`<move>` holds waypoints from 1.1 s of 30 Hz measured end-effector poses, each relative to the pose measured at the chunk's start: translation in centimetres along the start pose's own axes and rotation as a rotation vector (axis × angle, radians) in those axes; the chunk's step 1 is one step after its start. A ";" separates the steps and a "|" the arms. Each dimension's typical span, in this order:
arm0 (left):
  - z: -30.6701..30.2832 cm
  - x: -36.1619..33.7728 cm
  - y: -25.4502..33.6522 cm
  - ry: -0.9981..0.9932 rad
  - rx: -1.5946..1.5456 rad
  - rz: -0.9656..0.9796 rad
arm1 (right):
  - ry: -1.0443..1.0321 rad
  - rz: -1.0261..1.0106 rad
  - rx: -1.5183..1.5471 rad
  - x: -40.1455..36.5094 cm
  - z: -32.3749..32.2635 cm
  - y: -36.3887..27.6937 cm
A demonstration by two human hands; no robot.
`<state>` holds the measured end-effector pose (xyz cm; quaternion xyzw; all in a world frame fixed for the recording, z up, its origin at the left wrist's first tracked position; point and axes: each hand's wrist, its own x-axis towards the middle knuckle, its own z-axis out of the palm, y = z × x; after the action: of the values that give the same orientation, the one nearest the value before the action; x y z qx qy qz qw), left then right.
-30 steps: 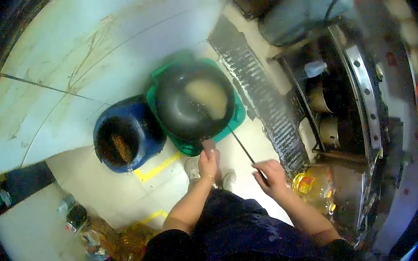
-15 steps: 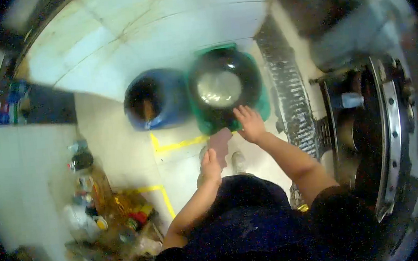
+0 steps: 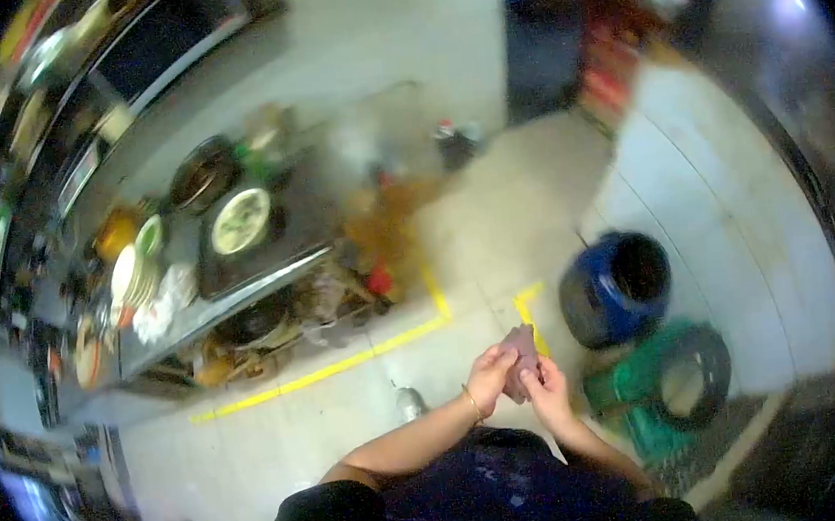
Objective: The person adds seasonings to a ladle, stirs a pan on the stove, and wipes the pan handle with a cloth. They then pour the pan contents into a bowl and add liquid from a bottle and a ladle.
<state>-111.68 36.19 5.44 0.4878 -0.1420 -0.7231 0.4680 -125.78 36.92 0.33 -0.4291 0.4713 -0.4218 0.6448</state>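
A mauve cloth (image 3: 518,349) hangs between my two hands in front of my waist. My left hand (image 3: 492,376) is closed on its left edge, thumb on top. My right hand (image 3: 549,390) pinches the cloth's lower right part. Just to the right stand a blue barrel (image 3: 598,303) and a green bin (image 3: 616,389) with a black liner around its opening. The cloth's far side and some of my fingertips are hidden.
A dark metal counter (image 3: 282,263) on the left bears a patterned plate (image 3: 241,220), a dark pan (image 3: 205,173) and stacked bowls (image 3: 127,275). Yellow tape (image 3: 346,356) marks the floor. A light panel wall (image 3: 718,201) runs along the right.
My view has swung left, bringing the counter into sight; barrel and bin now appear on the right. My right hand, open and apart before, has come to the cloth and grips it.
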 end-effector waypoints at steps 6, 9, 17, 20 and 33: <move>-20.3 -4.3 5.6 0.192 0.167 0.591 | -0.409 0.223 0.090 4.9 21.5 2.0; -29.0 -9.0 10.0 0.247 -0.259 0.298 | -0.671 0.258 -0.070 5.7 31.8 1.9; -42.0 -11.8 16.7 0.549 -0.656 0.498 | -0.635 -0.147 -0.362 18.2 44.1 0.0; -44.0 -12.2 18.3 0.686 -0.707 0.541 | -0.503 -0.192 -0.343 26.2 46.2 0.2; -50.4 -7.0 29.8 1.218 -0.219 0.755 | -0.324 -0.512 -0.532 47.7 66.7 0.8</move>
<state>-52.81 38.98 4.77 0.6721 0.0584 -0.1221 0.7280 -51.44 2.25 0.32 -0.7457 0.3342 -0.3587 0.4512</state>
